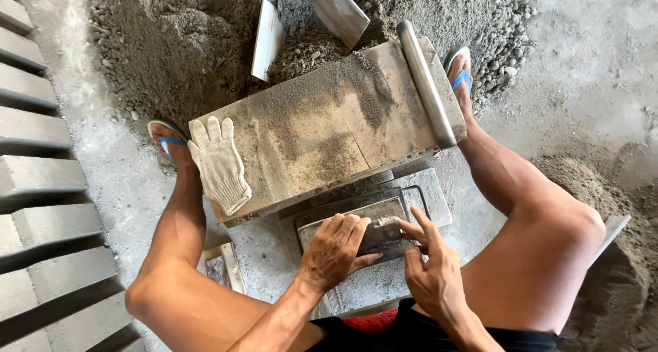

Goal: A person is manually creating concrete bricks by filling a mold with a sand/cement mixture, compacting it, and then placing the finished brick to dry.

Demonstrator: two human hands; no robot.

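Left hand point(334, 250) lies palm-down, fingers spread flat over the top of the mould point(356, 218); pressing, not gripping. Right hand point(430, 270) just beside it, index and thumb pinching at a dark metal piece point(381, 234) on the mould's right part; cannot tell whether the fingers close fully on it.

Mould: a low metal frame, sitting on a grey slab point(373, 283) between the person's knees, directly below the hands. Likely heavy and rigid once packed, with a gritty, damp-looking surface that gives fair friction. Fill inside probably crumbles if jarred. Best hold, by my reading: the frame's side edges, both hands, kept level.

Just beyond the hands, a big block press point(322, 129), its top dusted with sand. A steel bar point(426, 85) runs along its far-right edge. A white knit glove point(219, 163) lies on its left corner.

Further out: a sand and gravel heap point(178, 43) with two flat metal plates point(267, 40) stuck in it. Left of the grip, rows of finished grey blocks point(41, 146). Feet in blue sandals point(460, 74) either side of the press.
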